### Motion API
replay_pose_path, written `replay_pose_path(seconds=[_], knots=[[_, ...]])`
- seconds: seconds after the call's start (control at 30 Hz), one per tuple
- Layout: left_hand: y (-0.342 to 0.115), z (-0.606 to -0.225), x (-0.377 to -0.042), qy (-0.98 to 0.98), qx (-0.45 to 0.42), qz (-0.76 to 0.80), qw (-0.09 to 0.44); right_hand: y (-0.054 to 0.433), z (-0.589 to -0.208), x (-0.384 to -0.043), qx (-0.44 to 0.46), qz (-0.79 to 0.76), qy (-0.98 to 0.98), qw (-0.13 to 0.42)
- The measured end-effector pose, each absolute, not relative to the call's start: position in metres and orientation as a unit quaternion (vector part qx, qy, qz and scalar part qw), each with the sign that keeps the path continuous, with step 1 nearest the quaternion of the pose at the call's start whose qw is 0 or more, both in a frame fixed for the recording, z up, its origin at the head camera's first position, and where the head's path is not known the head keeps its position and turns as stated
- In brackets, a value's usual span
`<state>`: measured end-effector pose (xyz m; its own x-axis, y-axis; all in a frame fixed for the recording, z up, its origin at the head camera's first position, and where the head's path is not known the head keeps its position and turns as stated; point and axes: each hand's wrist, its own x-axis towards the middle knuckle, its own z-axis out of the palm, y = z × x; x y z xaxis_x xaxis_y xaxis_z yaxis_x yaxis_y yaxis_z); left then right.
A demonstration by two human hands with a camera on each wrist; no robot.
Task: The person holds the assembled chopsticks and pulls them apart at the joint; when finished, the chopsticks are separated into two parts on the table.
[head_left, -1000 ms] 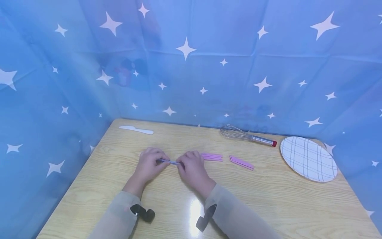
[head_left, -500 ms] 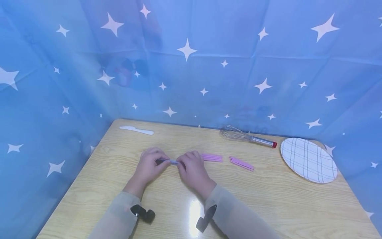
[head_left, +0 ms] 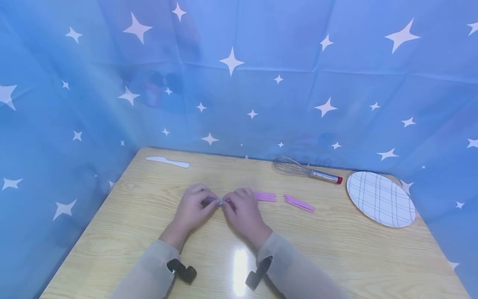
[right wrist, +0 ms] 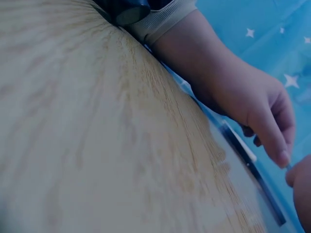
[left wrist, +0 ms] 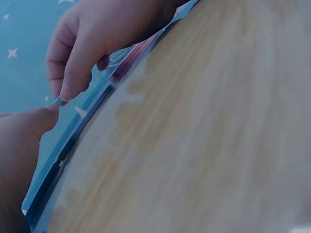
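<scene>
In the middle of the table both hands meet over a thin bluish strip (head_left: 220, 203), mostly hidden by the fingers. My left hand (head_left: 195, 208) pinches its left part between thumb and fingers. The right hand (head_left: 243, 211) pinches the other end, its fingertips almost touching the left ones. In the left wrist view a small tip of the strip (left wrist: 59, 101) shows between the two thumbs. What kind of thing it is, I cannot tell. Just right of the right hand lie pink plastic forks (head_left: 266, 197), partly covered by that hand.
A second group of pink forks (head_left: 299, 204) lies farther right. At the back left is a white plastic knife (head_left: 168, 161). A whisk (head_left: 324, 176) and a checked oval plate (head_left: 379, 200) lie at the back right. A blue star-patterned curtain (head_left: 239, 91) surrounds the table.
The left hand has moved right toward the right hand, so the visible gap and the length of strip between them have shrunk. The head view has shifted slightly.
</scene>
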<state>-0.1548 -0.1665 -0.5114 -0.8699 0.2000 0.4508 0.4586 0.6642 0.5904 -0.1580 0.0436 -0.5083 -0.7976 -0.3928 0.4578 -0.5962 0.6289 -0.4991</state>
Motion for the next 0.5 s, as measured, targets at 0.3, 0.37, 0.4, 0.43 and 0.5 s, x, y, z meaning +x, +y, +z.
replay_pose_path(seconds=[0.3,0.37,0.4,0.43,0.5], knots=[[-0.155,-0.513,-0.155,-0.886,-0.2,-0.362,0.208,0.051,-0.508,-0.156,0.274,0.32,-0.89,0.177],[-0.152,-0.515,-0.154,-0.883,-0.209,-0.364,0.212,0.054,-0.509,-0.156,0.272,0.316,-0.891,0.18],[-0.151,-0.515,-0.154,-0.88,-0.213,-0.365,0.215,0.056,-0.51,-0.155,0.273,0.315,-0.89,0.182],[-0.148,-0.516,-0.154,-0.878,-0.215,-0.367,0.217,0.059,-0.509,-0.154,0.275,0.316,-0.89,0.182],[-0.142,-0.519,-0.155,-0.874,-0.221,-0.369,0.226,0.065,-0.509,-0.153,0.276,0.318,-0.888,0.186]])
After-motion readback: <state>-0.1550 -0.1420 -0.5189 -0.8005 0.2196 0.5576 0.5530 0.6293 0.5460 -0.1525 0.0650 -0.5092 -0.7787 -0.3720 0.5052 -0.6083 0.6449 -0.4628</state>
